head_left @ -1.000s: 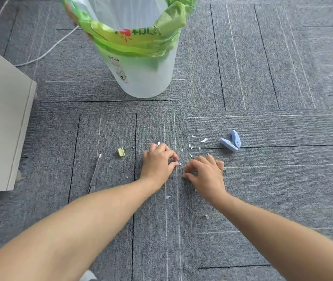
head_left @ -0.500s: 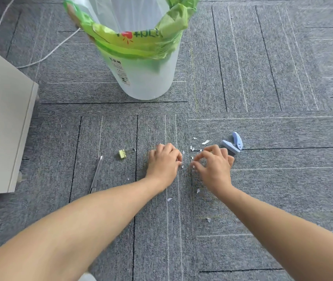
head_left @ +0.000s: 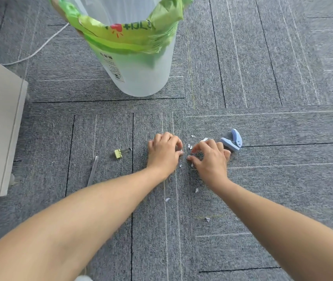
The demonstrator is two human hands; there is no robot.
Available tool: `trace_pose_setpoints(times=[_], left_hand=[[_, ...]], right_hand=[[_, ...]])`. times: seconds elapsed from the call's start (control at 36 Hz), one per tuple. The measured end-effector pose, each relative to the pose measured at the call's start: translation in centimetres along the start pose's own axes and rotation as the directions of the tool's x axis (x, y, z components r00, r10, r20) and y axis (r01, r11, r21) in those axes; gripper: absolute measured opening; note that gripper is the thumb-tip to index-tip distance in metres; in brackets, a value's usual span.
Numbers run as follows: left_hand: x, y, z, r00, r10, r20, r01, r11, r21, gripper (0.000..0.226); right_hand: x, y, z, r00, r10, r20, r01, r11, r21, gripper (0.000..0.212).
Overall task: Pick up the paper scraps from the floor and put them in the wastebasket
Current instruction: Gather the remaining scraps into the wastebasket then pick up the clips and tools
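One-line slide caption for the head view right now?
Both hands pinch at paper scraps on grey carpet, wastebasket ahead.

Bright, even, diffuse light; the 2 bare hands cast only faint soft shadows on the grey striped carpet tiles (head_left: 263, 179). Focus is sharp around them. Carpet lines bow outward far from them, a wide-angle distortion.

Two bare forearms and hands (head_left: 164, 154), no sleeves, rings or watch
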State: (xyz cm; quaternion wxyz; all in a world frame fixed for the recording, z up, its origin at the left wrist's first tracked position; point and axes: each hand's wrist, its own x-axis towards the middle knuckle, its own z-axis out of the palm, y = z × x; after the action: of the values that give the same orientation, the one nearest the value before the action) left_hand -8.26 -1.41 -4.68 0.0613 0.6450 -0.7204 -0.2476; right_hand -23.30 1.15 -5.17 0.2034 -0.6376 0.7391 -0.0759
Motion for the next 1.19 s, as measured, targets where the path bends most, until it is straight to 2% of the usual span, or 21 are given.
trace_pose_setpoints(times=[0.42, 0.56, 0.69, 0.81, 0.86, 0.92, 1.03, 1.11, 1.17, 1.19], left_hand=[[-0.6, 0.3, 0.4, 0.999, 0.004, -0.051, -0.002, 0.999, 0.041, 0.009], [-0.6, 0.7, 0.2, 1.000, -0.007, 0.014, 0.006, 0.997, 0.081, 0.011], [-0.4, 1.2, -1.7, 1.000, 0.005, 0.015, -0.004, 0.999, -0.032, 0.008], [-0.9, 1.3, -5.7, 0.998, 0.056, -0.027, -0.060, 0.987, -0.146, 0.007], [-1.3, 1.5, -8.8, 0.990, 0.117, -0.082, -0.132, 0.969, -0.208, 0.006], [-1.5, 1.9, -12.7, 0.961, 0.184, -0.207, -0.233, 0.941, -0.246, 0.004], [0.0, 2.8, -21.2, 0.812, 0.233, -0.536, -0.393, 0.896, -0.205, 0.007], [3.0, 2.6, -26.5, 0.707, 0.222, -0.671, -0.403, 0.907, -0.124, 0.005], [5.2, 2.1, -28.9, 0.695, 0.184, -0.695, -0.354, 0.929, -0.107, 0.005], [6.2, 1.9, -29.8, 0.714, 0.151, -0.683, -0.305, 0.946, -0.109, 0.005]], right_hand=[[-0.1, -0.4, -0.3, 0.999, -0.022, 0.041, 0.023, 0.999, -0.035, 0.012], [-0.3, -1.2, -0.8, 0.996, -0.003, 0.086, 0.009, 0.998, -0.069, 0.011], [0.5, -2.6, -3.3, 0.998, -0.051, 0.023, 0.050, 0.998, 0.033, 0.015], [2.1, -4.6, -7.7, 0.983, -0.166, -0.075, 0.174, 0.978, 0.118, 0.010], [3.2, -6.2, -10.5, 0.964, -0.217, -0.153, 0.242, 0.954, 0.175, 0.007], [4.3, -8.3, -13.3, 0.929, -0.278, -0.244, 0.333, 0.916, 0.226, 0.007], [6.7, -13.4, -18.1, 0.813, -0.410, -0.413, 0.521, 0.830, 0.202, 0.009], [9.0, -17.6, -20.7, 0.750, -0.460, -0.476, 0.589, 0.791, 0.163, 0.008], [10.7, -20.0, -21.6, 0.744, -0.453, -0.490, 0.596, 0.783, 0.181, 0.009], [11.6, -21.0, -21.8, 0.756, -0.440, -0.485, 0.586, 0.785, 0.200, 0.011]])
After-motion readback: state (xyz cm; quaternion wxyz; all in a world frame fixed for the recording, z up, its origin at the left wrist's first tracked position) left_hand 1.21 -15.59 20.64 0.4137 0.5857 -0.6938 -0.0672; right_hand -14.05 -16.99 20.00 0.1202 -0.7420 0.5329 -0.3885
